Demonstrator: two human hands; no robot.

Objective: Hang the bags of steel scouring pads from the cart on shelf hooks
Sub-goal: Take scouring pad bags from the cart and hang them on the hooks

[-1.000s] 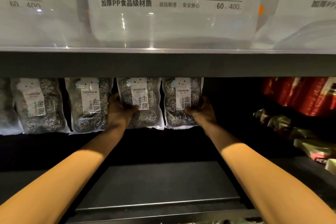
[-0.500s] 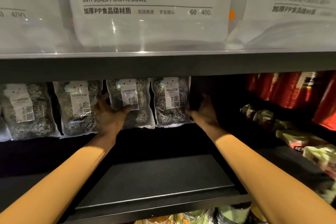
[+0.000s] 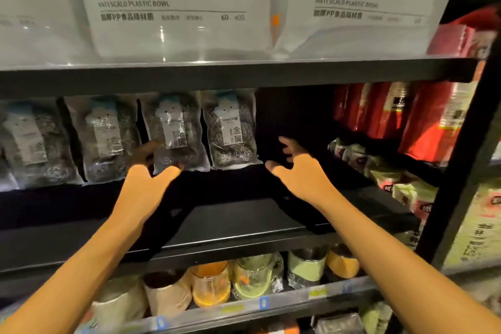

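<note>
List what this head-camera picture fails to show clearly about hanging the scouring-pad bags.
Shelf hooks: head view, hidden behind the upper shelf edge and the bag tops.
Cart: outside the frame.
Far-left bag: blurred, cut by the left edge.
Left hand: shadow hides whether its fingertips touch the third bag.

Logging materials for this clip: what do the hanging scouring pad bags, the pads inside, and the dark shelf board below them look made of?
Bags: thin clear plastic film, glossy; the contents show through.
Pads: coiled metal wire, shiny silver, probably steel; bright curled strands.
Shelf board: dark, matte, likely painted metal by its thin straight edge, though that is uncertain.
</note>
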